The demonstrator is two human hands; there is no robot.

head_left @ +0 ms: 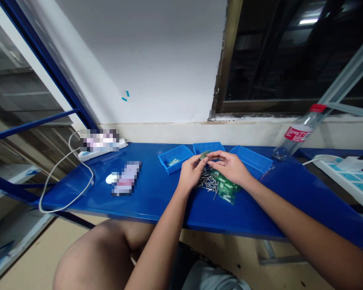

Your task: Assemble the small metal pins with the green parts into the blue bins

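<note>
My left hand (190, 174) is closed, thumb and fingers pinching a small greenish plastic bag (204, 154) above the blue table. My right hand (232, 168) meets it from the other side, its fingers curled in at the same bag; what lies between its fingertips is partly hidden. Beneath both hands lies a heap of metal screws or nails (210, 184), long and thin. Against its right side rests a pile of small green plastic bags (227, 188) with pale pieces showing, partly covered by my right hand.
Three blue trays stand behind the hands: a left one (176, 156) holding small pale pieces, a middle one (208, 147) and a right one (251, 159). A red-capped bottle (298, 133) leans farther right, near a power strip (345, 173). A white cable (92, 177) loops at left.
</note>
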